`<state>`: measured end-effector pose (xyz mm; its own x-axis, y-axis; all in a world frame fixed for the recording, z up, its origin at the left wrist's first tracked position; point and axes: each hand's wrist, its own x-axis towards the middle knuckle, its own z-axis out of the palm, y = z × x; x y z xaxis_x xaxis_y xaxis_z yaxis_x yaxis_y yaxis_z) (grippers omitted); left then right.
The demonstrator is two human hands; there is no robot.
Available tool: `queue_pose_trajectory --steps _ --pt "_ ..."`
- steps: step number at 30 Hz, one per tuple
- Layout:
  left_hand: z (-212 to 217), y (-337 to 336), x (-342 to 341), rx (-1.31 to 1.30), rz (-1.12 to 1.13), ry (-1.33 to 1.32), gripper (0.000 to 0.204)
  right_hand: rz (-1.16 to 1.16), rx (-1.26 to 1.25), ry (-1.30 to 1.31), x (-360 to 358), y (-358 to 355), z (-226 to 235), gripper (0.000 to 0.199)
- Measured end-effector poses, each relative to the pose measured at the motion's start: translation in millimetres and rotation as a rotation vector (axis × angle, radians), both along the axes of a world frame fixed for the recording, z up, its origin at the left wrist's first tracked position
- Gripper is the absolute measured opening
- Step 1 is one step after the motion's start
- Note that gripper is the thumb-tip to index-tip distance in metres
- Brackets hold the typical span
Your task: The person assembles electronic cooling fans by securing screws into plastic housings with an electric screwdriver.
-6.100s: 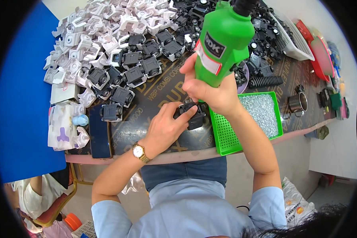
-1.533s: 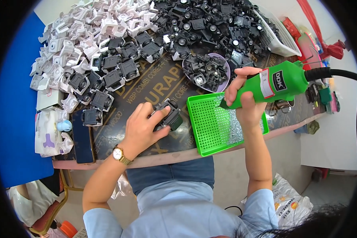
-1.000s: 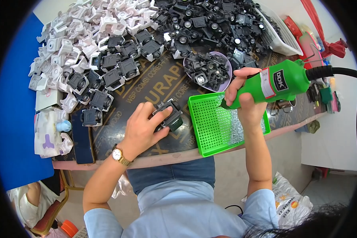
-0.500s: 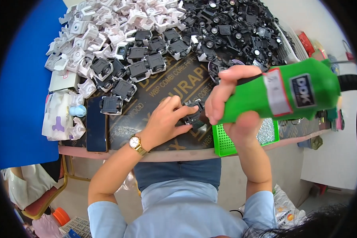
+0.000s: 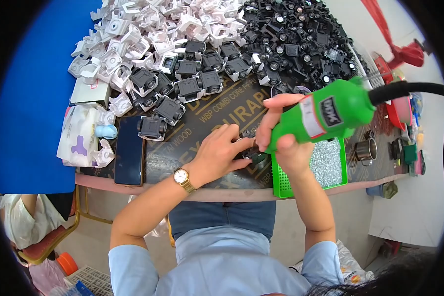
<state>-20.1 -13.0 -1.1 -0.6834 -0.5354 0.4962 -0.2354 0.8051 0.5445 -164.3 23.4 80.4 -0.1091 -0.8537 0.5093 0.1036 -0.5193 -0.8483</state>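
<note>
In my right hand (image 5: 291,155) is a green electric screwdriver (image 5: 315,116), with the fingers wrapped round its body. Its tip end slants down to the left over a small black plastic housing (image 5: 253,157) on the dark tabletop. My left hand (image 5: 217,153) pinches that housing between thumb and fingers and keeps it against the table. Both hands and the tool partly cover the housing, and the driver bit cannot be seen. Just right of the housing stands a green tray (image 5: 283,190) of small silver screws (image 5: 325,165), partly behind my right forearm.
White plastic shells (image 5: 148,29) are heaped at the far left, black housings (image 5: 291,37) at the far right. Several black-and-white assembled units (image 5: 188,89) lie between. A phone (image 5: 129,158) and tissue pack (image 5: 76,138) are at left, a metal cup (image 5: 366,150) at right. A cable (image 5: 404,90) trails from the screwdriver.
The screwdriver has come lower, its rear end swinging left and farther from view. My left hand still pinches the housing. The whole view has shifted slightly, showing the metal cup more fully.
</note>
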Motion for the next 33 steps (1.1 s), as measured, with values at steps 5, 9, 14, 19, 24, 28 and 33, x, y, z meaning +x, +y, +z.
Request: queue_pose_trajectory --steps 5,9,14,19,24,28,33 --pt "3 2 0 0.006 0.006 -0.048 0.048 0.085 -0.056 0.014 -20 5 16 0.067" --pt "5 4 0 0.03 0.017 -0.07 0.05 0.03 -0.08 0.023 -22 4 11 0.067" --pt "5 5 -1 0.044 0.036 -0.041 0.051 0.053 -0.094 0.004 -24 4 13 0.069" --pt "6 4 0 0.015 0.024 -0.008 0.05 0.089 -0.135 -0.105 -39 12 12 0.069" --pt "18 6 7 0.032 -0.011 0.006 0.049 0.082 -0.193 -0.231 -38 15 14 0.07" --pt "14 4 4 0.05 -0.029 0.172 0.037 0.136 -0.214 -0.279 -27 13 15 0.072" --pt "11 2 5 0.016 -0.01 0.225 0.022 0.172 -0.207 -0.247 -23 9 15 0.073"
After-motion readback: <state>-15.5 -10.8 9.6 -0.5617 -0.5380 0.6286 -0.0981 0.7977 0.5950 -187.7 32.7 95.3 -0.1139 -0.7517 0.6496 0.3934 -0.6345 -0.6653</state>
